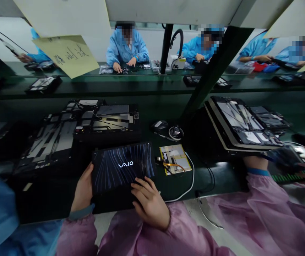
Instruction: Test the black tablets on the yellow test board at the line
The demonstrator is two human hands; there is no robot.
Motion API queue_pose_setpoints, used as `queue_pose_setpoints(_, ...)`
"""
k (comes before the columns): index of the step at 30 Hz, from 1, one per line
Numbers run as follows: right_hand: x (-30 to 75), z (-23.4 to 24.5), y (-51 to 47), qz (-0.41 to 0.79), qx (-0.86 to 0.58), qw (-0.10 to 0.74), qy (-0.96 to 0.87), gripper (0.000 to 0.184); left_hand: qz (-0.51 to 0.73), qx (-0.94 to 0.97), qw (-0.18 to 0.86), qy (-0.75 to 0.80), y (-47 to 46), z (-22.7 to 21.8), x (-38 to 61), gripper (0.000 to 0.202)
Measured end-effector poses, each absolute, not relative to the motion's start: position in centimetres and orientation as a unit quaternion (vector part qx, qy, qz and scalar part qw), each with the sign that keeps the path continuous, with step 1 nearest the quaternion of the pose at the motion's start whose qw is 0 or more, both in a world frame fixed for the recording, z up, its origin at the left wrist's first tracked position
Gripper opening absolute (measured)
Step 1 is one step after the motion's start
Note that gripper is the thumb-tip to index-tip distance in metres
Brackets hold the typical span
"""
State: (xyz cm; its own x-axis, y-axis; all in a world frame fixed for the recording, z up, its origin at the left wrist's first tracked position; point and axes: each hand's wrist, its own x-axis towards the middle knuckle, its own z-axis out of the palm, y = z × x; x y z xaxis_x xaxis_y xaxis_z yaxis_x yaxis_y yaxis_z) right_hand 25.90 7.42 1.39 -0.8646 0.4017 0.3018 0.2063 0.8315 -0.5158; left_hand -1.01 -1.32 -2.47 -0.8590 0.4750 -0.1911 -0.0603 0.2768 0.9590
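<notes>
A black tablet (123,167) with a lit VAIO screen lies on the dark green bench in front of me. My left hand (83,190) grips its left edge, thumb on the front. Over the tablet's lower right corner rests my right hand (148,201), fingers curled and pressed on the screen's edge. Both my sleeves are pink.
A yellow circuit part (175,159) with an orange ribbon and a white cable (186,188) lies right of the tablet. Opened tablet chassis (88,124) are stacked behind it. A neighbour in pink (264,206) works at my right with a chassis (245,124). People in blue sit across.
</notes>
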Motion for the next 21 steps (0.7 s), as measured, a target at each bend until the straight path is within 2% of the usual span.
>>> queue_pose_setpoints(5, 26.4, 3.2, 8.3, 0.220, -0.119, 0.182, -0.951, 0.036, 0.647, 0.131, 0.285, 0.695, -1.2, -1.6, -0.5, 0.034)
queue_pose_setpoints(11, 24.1, 3.4, 9.8, 0.200, -0.084, 0.160, -0.963, 0.027, 0.716, 0.075, 0.311, 0.620, 0.1, -0.7, -0.3, 0.033)
queue_pose_setpoints(15, 22.0, 4.0, 12.1, 0.158, -0.130, 0.194, -0.959, 0.025, 0.752, 0.033, 0.374, 0.541, 0.7, -0.3, -0.3, 0.036)
queue_pose_setpoints(21, 22.5, 4.0, 13.5, 0.129, -0.139, 0.226, -0.956, 0.025, 0.771, 0.011, 0.375, 0.514, 0.6, 0.5, -0.1, 0.033)
